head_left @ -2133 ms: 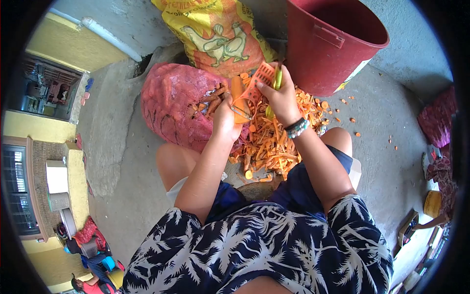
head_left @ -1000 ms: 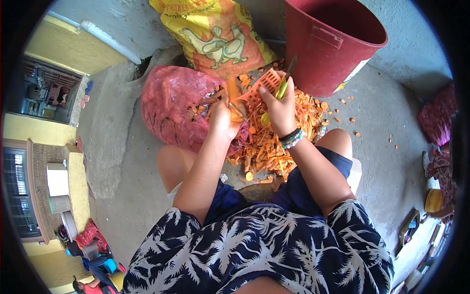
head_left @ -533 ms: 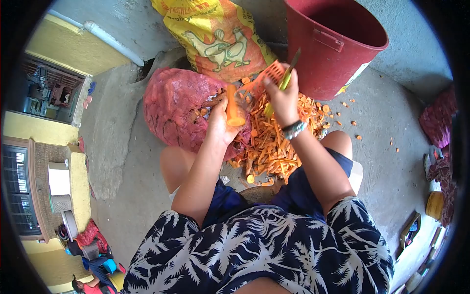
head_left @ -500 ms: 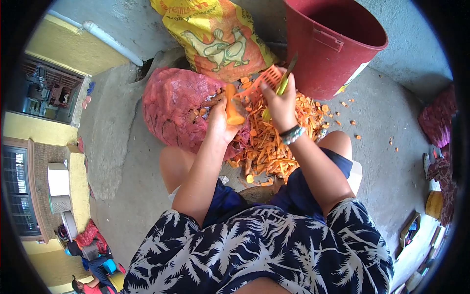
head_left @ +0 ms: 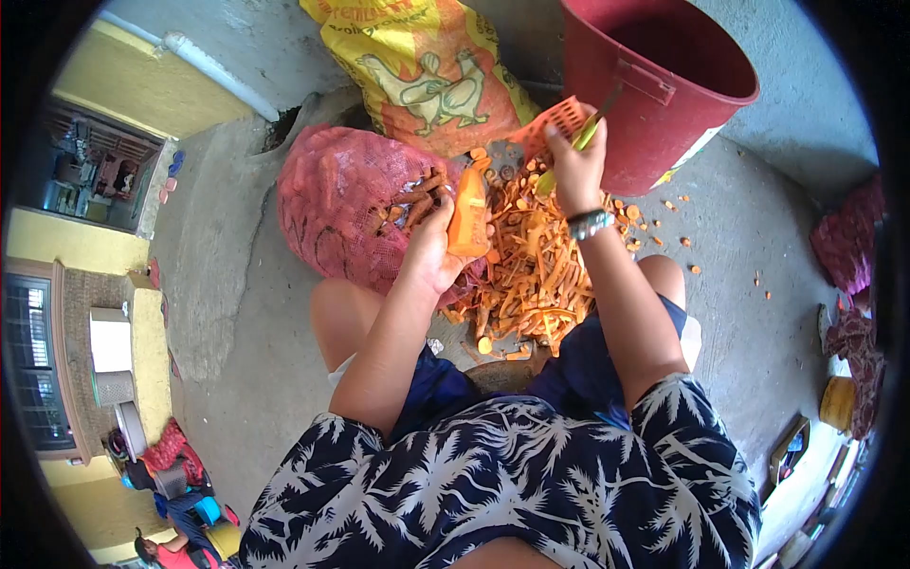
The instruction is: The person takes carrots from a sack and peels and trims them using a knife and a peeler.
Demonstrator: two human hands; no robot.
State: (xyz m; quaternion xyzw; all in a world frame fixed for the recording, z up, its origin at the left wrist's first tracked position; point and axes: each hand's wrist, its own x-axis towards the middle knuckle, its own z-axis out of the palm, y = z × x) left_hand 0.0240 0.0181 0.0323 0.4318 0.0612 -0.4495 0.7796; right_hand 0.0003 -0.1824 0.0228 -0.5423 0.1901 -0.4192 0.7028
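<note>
My left hand [head_left: 435, 248] is wrapped round a peeled orange carrot [head_left: 467, 216], its narrower end pointing away from me. My right hand [head_left: 577, 171] grips an orange slotted peeler [head_left: 550, 128] together with a knife with a yellow-green handle [head_left: 585, 134]; the tools are apart from the carrot. Below and between the hands lies a heap of carrot peelings and cut pieces [head_left: 536, 270]. A pink mesh sack [head_left: 332, 204] holding carrots lies beside my left hand, its mouth facing the heap.
A tall red bin [head_left: 635, 133] stands beyond my right hand, next to a yellow and orange printed sack [head_left: 431, 85]. Carrot slices are scattered on the concrete floor [head_left: 730, 313]. Another person [head_left: 175, 550] is at the lower left. A purple-pink sack [head_left: 846, 228] rests at the right edge.
My right hand has moved away from the carrot, up and to the right, with the peeler and knife. The carrot in my left hand is turned and shifted slightly to the right.
</note>
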